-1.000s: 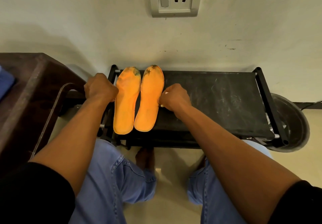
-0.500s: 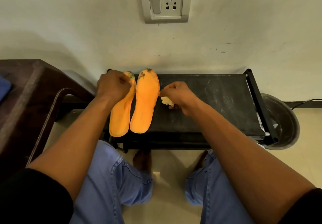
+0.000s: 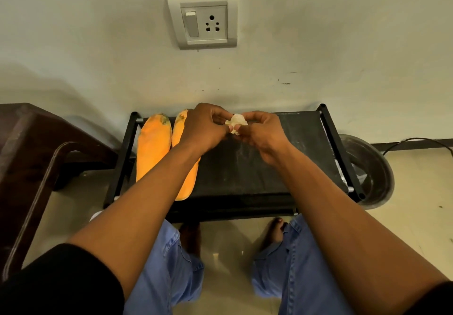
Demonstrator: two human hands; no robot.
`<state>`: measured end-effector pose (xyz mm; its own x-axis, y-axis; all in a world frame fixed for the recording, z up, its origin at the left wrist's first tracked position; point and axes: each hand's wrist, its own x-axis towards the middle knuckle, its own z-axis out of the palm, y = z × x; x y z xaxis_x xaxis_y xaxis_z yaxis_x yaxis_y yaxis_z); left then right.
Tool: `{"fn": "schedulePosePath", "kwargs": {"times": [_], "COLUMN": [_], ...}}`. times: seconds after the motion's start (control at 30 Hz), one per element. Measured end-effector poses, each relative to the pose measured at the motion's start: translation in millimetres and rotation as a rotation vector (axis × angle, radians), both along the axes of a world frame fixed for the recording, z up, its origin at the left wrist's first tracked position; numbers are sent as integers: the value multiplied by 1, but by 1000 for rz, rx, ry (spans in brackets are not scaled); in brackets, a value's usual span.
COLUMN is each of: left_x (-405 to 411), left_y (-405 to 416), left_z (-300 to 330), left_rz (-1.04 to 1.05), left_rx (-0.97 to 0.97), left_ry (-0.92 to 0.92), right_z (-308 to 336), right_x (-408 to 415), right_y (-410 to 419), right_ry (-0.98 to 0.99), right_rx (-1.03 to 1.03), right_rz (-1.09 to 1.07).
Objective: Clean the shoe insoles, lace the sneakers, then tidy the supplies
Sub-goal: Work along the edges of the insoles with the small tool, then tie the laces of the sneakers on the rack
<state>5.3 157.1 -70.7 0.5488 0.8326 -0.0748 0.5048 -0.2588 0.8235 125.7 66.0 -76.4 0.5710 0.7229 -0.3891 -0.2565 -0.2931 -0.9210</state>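
Both hands have come together above the middle of the frame since the earlier frames: the left hand (image 3: 204, 128) has left the insoles and risen to meet the right hand (image 3: 259, 132), which had been alone with the wad low beside the insoles. Between them now is a small crumpled off-white tissue wad (image 3: 235, 121), pinched from each side by fingertips; each grip is narrow and closed on the tissue, seemingly reshaping or unfolding it.

Two orange foam insoles (image 3: 153, 146) lie side by side on the left part of the black fabric-topped table (image 3: 257, 167), their long axes running toward the wall, dirty toe ends at the far edge. The left one is fully visible; the one beside it is largely hidden under the left forearm. From the tissue, the insoles lie to the left and lower in the frame, and the left hand is the nearer one to them. My judgement is that the wiping stroke will have to travel left and down along that long axis, with the dark smudges at the toes as the likely target.

At the right edge a round metal basin (image 3: 377, 167) sits on the floor.
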Motion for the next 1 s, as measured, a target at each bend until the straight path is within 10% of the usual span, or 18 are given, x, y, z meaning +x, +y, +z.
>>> {"fn": "schedulePosePath", "kwargs": {"times": [0.3,0.53,1.0], "left_x": [53,91,146], "left_y": [-29,-73,-135], "left_z": [16,1,-20], "left_rz": [-30,-472,-656], "left_rx": [-235,404,460], "left_ry": [-152,528,564], "right_z": [17,0,-45], "right_x": [64,151,194], "right_y": [-45,-137,-227], "right_ry": [-93,-531,-472], "right_rx": [46,-200,-390], "right_rz": [-160,-490,-458]}}
